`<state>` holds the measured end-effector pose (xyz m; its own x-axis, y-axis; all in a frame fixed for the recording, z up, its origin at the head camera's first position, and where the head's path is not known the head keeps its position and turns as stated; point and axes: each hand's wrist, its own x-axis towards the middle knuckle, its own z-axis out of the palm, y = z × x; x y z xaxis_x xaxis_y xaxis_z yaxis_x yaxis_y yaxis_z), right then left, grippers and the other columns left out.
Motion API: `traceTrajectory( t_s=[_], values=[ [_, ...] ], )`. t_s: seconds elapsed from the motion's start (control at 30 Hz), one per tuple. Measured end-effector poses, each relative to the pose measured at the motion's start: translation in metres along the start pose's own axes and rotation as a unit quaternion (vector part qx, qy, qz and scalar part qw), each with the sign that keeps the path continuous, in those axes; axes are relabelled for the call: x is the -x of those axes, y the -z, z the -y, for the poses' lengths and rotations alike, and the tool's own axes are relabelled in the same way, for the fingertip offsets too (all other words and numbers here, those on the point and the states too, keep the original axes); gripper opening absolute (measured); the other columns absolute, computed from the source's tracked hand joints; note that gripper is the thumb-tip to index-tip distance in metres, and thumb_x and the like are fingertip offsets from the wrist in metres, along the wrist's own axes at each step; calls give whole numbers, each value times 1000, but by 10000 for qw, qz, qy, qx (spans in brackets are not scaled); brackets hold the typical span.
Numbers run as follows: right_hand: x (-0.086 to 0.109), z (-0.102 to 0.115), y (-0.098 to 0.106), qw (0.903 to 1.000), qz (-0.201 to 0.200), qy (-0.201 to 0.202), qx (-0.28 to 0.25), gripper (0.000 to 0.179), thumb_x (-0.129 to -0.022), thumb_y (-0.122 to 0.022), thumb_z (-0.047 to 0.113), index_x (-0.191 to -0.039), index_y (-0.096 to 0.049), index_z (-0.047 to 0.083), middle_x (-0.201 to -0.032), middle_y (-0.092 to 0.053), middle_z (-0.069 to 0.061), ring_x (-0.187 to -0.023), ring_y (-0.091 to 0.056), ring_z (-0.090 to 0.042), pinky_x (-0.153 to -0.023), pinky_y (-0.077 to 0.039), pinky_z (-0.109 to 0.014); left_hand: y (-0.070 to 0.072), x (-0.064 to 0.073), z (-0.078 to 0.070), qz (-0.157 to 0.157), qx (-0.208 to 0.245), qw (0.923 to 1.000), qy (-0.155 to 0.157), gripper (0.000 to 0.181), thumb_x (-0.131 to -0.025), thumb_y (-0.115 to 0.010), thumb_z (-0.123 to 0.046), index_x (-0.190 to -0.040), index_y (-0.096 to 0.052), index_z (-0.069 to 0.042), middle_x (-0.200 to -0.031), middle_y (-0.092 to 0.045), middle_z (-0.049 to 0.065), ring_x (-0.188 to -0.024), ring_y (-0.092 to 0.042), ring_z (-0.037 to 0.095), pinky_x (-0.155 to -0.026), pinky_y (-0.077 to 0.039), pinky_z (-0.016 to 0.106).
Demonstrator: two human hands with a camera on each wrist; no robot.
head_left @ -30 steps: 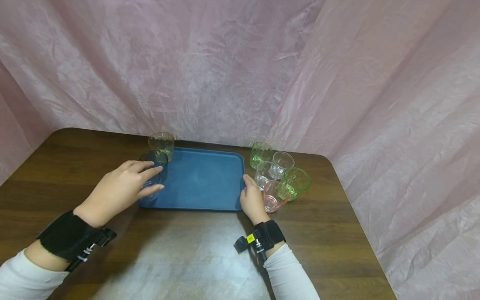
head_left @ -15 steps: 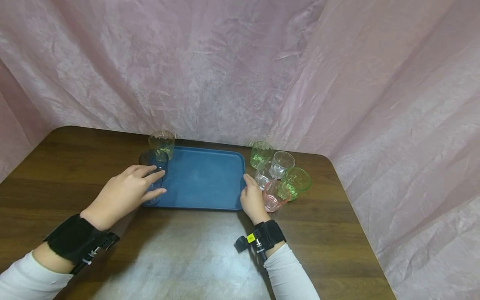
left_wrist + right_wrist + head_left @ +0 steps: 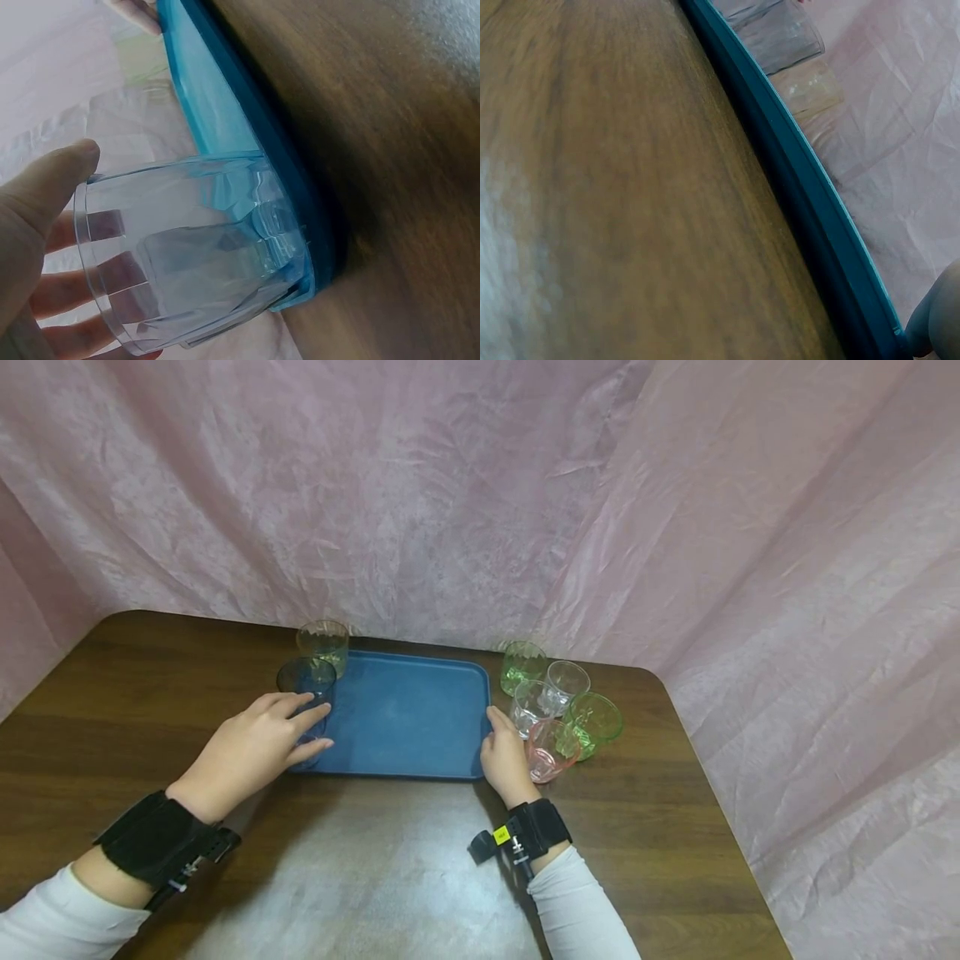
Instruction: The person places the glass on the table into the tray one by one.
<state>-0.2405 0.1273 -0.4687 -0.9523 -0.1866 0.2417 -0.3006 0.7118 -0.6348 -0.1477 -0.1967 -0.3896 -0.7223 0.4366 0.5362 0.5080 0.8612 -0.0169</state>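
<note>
A blue-tinted drinking glass stands upright on the left front corner of the blue tray. My left hand holds this glass near its rim, thumb on the near side and fingers round the far side. In the left wrist view the glass has its base inside the tray's raised edge. Behind it stands a yellow-green glass at the tray's back left corner. My right hand grips the tray's right edge near the front, with some fingers hidden. Beside that hand is a pink glass.
Right of the tray, two green glasses and two clear glasses stand close together with the pink one. The brown wooden table has a rounded back edge. A pink curtain hangs right behind it.
Over the last second my left hand has shifted slightly right and down along the blue glass. The right hand stays on the tray's edge, and the glasses keep their places.
</note>
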Motion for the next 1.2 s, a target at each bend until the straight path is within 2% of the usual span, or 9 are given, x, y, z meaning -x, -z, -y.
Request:
traceTrajectory(
  t_s=[0.1, 0.33, 0.73, 0.93, 1.2],
  values=[
    [0, 0, 0, 10000, 32, -23, 5, 46, -88, -44, -9, -134, -47, -9, -140, -46, -27, -129, -43, -37, -109, -38, -49, 0, 1, -1, 55, 16, 10000, 35, 51, -84, -67, -41, -117, -67, -2, -110, -67, 24, -99, -61, 40, -62, -61, 46],
    [0, 0, 1, 10000, -26, 20, 2, 46, -87, -44, -10, -133, -47, -11, -139, -47, -28, -129, -43, -38, -109, -38, -50, -2, -1, -1, 150, 131, 9997, 154, 51, -90, -59, -44, -119, -66, -2, -112, -66, 24, -103, -59, 40, -70, -60, 48],
    [0, 1, 1, 9999, 41, -121, 13, 47, -88, -45, -9, -134, -47, -8, -141, -46, -25, -130, -43, -36, -108, -39, -48, -8, 2, 0, 220, 131, 9993, 268, 47, -84, -68, -27, -119, -64, 3, -117, -63, 28, -109, -57, 42, -84, -56, 52],
    [1, 2, 2, 9999, 40, -161, 34, 47, -88, -44, -9, -134, -47, -8, -141, -47, -25, -130, -43, -35, -109, -39, -48, -9, 1, 0, 156, 166, 9990, 379, 49, -80, -72, -25, -118, -64, 4, -117, -63, 29, -109, -57, 43, -82, -56, 53],
    [1, 2, 1, 9999, 69, -144, -16, 47, -88, -44, -9, -135, -46, -8, -142, -46, -26, -130, -42, -36, -109, -39, -48, -10, 3, 1, 37, 176, 9984, 532, 48, -81, -71, -30, -119, -65, 0, -117, -64, 25, -107, -58, 41, -73, -58, 53]
  ],
)
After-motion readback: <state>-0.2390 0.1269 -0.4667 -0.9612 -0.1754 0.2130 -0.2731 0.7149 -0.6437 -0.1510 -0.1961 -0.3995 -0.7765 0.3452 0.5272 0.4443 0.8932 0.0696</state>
